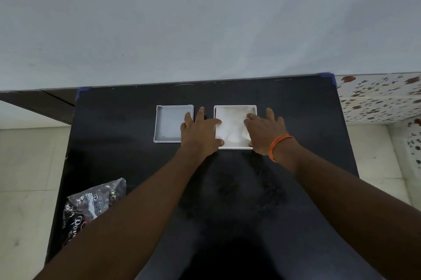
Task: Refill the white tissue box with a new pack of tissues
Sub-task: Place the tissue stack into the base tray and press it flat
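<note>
Both hands (pixel 200 136) (pixel 265 132) on tissue-filled white box (pixel 234 148) (lid (pixel 168 123) alongside)

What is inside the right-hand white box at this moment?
White tissues fill the white box. The left hand and right hand cover its side edges, so the stack's depth and anything beneath it cannot be seen.

plastic wrapper (pixel 91 204) | cursive print, partly hidden: "Dove" seems to read | small print: illegible
</note>
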